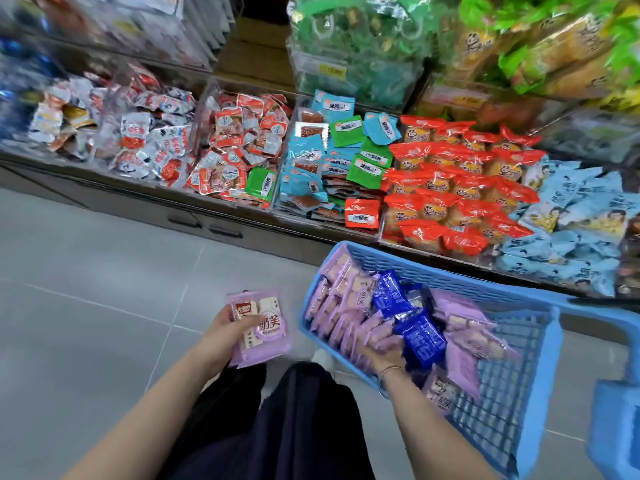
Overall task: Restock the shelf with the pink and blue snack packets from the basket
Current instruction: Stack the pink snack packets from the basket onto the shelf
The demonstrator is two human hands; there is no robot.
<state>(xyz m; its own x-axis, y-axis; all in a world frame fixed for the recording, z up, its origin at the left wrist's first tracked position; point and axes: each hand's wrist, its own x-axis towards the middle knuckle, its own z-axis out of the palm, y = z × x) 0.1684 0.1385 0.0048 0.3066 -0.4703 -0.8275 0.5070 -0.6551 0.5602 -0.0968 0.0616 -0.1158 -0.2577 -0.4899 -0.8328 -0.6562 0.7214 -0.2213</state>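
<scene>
A blue plastic basket (533, 303) sits at the lower right, filled with several pink snack packets (349, 299) and a few dark blue packets (420, 337). My left hand (225, 336) holds a small stack of pink packets (263, 327) over the floor, left of the basket. Inside the basket, my right hand (384, 353) rests on the pink packets beside a blue one; its fingers are partly hidden, so its grip is unclear. The shelf (242, 216) runs across the frame behind the basket.
Clear bins on the shelf hold white-and-red packets (152, 143), teal and green packets (332, 157), orange-wrapped cakes (453, 188) and light blue packets (571, 230). Higher bins carry green bags (356, 46). Grey tiled floor (86, 289) spreads to the left. My dark trousers (277, 427) are below.
</scene>
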